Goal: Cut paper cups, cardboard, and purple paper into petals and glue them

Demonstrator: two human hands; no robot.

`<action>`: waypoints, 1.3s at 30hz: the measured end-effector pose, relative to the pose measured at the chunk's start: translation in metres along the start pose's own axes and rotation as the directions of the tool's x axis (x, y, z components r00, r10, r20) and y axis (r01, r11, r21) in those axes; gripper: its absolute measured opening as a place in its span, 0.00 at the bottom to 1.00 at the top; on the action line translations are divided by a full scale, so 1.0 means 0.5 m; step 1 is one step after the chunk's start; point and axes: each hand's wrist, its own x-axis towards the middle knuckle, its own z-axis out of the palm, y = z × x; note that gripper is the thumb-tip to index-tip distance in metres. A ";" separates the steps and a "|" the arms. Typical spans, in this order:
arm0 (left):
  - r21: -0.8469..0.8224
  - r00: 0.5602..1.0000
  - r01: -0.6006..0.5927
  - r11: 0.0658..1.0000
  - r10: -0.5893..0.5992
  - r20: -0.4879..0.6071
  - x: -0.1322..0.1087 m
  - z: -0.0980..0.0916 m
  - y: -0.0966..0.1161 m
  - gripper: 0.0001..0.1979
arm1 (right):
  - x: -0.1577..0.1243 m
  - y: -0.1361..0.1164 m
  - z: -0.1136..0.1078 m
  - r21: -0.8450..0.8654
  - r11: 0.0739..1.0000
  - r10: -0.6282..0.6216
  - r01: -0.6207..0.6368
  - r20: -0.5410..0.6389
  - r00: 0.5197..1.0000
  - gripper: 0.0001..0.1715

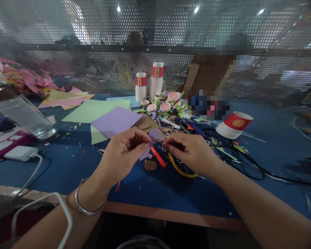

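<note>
Between the thumb and fingers of my left hand (125,154) is a small piece of purple paper (153,135), held above the table. My right hand (193,150) is closed in a pinch just to the right of it, with a small gap between the hands. What its fingertips hold, if anything, I cannot make out. Below the hands lie a red-orange stick (158,156), a small brown cardboard piece (150,165) and a yellow looped band (182,172). A larger purple sheet (115,121) lies behind my left hand, partly over a green sheet (93,110).
Stacked paper cups (141,93) stand at the back, near a pile of round pink-and-white pieces (165,107) and scraps. A red-and-white cup (234,124) leans at right beside black cables (251,164). A glass (28,112) and a white charger (20,153) are at left.
</note>
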 end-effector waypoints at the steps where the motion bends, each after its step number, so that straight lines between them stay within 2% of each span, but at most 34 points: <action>1: 0.002 1.000 0.005 1.000 -0.005 -0.014 -0.001 0.000 0.000 0.03 | 0.000 -0.001 0.005 -0.021 1.000 0.000 0.000 0.022 1.000 0.09; 5: -0.002 0.999 -0.008 1.000 0.008 -0.043 -0.007 -0.004 -0.003 0.04 | 0.000 -0.008 0.024 -0.087 0.996 0.027 -0.018 0.100 0.995 0.07; 13: 0.048 0.991 -0.060 0.997 0.065 -0.117 -0.012 -0.013 -0.003 0.02 | 0.001 -0.024 0.048 -0.206 0.978 0.040 0.000 0.194 0.980 0.10; 24: 0.060 0.998 -0.031 0.998 0.035 -0.061 -0.018 -0.012 0.004 0.04 | 0.005 -0.042 0.056 -0.362 0.932 0.066 0.025 0.238 0.969 0.12; 28: 0.089 0.998 0.007 0.996 -0.001 -0.066 -0.038 -0.014 0.013 0.04 | 0.005 -0.044 0.051 -0.377 0.922 0.030 0.088 0.297 0.954 0.15; 34: 0.213 0.990 0.096 0.972 -0.116 0.084 -0.096 -0.002 0.000 0.06 | -0.001 -0.034 0.035 -0.362 0.914 -0.024 0.181 0.399 0.917 0.12; 39: 0.274 0.991 0.058 0.960 -0.088 0.097 -0.121 0.001 0.000 0.11 | -0.016 -0.017 0.035 -0.387 0.828 -0.256 0.406 0.383 0.887 0.11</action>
